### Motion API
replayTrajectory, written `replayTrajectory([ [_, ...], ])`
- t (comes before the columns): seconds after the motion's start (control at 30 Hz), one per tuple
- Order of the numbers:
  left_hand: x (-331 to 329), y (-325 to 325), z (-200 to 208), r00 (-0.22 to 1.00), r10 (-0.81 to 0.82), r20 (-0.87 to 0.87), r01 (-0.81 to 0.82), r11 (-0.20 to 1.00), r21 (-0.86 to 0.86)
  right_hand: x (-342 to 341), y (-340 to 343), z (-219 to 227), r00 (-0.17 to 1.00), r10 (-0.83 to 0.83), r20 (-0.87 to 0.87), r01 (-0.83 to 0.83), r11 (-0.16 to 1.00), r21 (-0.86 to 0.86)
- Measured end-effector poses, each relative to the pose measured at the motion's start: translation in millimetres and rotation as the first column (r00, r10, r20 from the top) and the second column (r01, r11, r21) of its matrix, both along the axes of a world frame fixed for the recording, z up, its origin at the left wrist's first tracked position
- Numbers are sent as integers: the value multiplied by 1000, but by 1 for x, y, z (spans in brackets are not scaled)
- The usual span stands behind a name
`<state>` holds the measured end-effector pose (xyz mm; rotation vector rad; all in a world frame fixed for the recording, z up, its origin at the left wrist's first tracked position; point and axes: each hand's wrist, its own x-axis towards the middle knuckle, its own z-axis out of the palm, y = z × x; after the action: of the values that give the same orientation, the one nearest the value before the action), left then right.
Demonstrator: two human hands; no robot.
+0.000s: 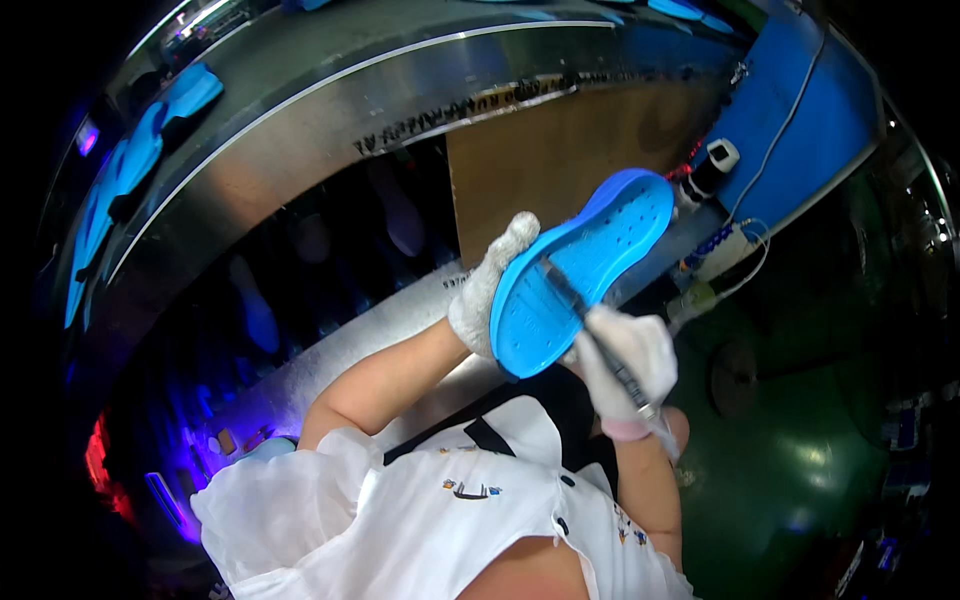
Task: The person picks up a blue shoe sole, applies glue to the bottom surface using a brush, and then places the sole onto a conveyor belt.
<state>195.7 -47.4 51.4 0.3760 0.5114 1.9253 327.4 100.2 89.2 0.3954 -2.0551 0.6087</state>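
Observation:
My left hand, in a white knit glove, grips a bright blue shoe sole by its left edge and holds it tilted, its dimpled inner face toward me. A thin dark pen-like tool is in my gloved right hand. The tool's tip rests on the middle of the sole's face. Both hands are raised in front of my chest, above my white shirt.
A curved steel conveyor housing arcs across the top, with several blue soles lying on its far left side. Under it is a dark, purple-lit tunnel. A brown board, a blue panel with cables and a green floor lie to the right.

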Motion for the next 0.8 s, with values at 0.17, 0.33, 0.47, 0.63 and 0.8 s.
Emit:
replayTrajectory([
  [0.17,-5,-35,52,969,128,-211,-119,991,52,29,-7,14,892,437,114,-329,801,-500],
  [0.33,-43,-63,145,784,533,-318,-395,824,406,31,1,7,913,409,7,-300,683,-666],
  [0.47,-27,-72,155,797,536,-279,-516,844,147,29,2,-16,896,443,1,-306,621,-722],
  [0.63,12,-100,202,129,175,-976,-938,340,-63,34,11,-21,890,423,171,-44,452,-891],
  [0.8,-65,-234,235,78,-964,-254,-753,-224,618,27,1,-26,897,384,220,97,316,-944],
])
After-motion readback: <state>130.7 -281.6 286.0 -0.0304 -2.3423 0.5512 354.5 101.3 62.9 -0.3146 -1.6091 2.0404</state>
